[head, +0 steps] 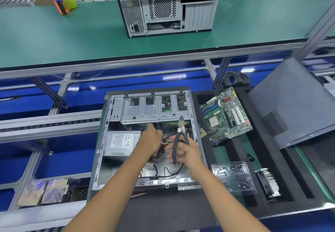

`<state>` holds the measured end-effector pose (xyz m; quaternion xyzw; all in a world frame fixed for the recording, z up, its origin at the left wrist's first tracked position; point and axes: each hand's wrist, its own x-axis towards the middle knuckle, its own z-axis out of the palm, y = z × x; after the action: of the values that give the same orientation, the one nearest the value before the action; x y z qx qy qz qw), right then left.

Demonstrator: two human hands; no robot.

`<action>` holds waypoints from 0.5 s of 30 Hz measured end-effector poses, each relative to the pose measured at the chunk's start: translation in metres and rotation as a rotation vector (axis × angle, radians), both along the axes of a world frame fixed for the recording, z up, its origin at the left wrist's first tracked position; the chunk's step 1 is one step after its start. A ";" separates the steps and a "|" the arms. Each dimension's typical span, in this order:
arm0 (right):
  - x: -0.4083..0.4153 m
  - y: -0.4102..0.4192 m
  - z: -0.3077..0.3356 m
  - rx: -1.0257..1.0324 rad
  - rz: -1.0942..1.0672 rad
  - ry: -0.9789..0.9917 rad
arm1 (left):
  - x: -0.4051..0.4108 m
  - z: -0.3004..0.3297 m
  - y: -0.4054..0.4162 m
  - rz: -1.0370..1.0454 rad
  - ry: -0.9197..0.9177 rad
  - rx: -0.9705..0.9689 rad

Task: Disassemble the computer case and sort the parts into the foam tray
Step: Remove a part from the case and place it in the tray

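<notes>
— How far along are you?
— Motherboard (226,115) is lying in the foam tray (253,163); the power supply (120,144) is sitting in the case (101,141). My right hand (186,152) is gripping cutters (181,137), my left hand (152,137) is holding cables (165,142).
— Surroundings?
— A green counter (54,38) is carrying another case (168,9).

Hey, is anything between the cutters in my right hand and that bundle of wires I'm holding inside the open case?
Nothing visible. The cutters in the right hand sit just right of the wire bundle the left hand grips, with only open space inside the case between them.
</notes>
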<state>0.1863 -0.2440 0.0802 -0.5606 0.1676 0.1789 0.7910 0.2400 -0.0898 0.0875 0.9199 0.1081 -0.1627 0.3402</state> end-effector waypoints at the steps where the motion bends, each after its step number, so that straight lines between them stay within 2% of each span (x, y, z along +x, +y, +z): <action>1: -0.001 0.000 0.000 0.014 -0.005 -0.006 | 0.003 0.011 0.002 -0.036 0.010 0.059; 3: -0.001 -0.002 -0.001 0.036 -0.015 -0.017 | 0.011 0.035 0.008 -0.085 0.009 0.091; 7: 0.000 -0.004 -0.001 0.115 -0.056 -0.045 | 0.035 0.083 0.025 0.104 0.020 -0.372; 10: 0.003 -0.005 -0.005 0.154 -0.102 -0.056 | 0.049 0.106 0.045 0.119 -0.066 -0.376; 15: 0.002 -0.006 -0.010 0.154 -0.114 -0.071 | 0.049 0.126 0.069 -0.064 -0.123 -0.334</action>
<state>0.1882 -0.2504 0.0705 -0.4936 0.1567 0.1262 0.8461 0.2888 -0.0203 0.2133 0.8617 0.0291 -0.1327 0.4889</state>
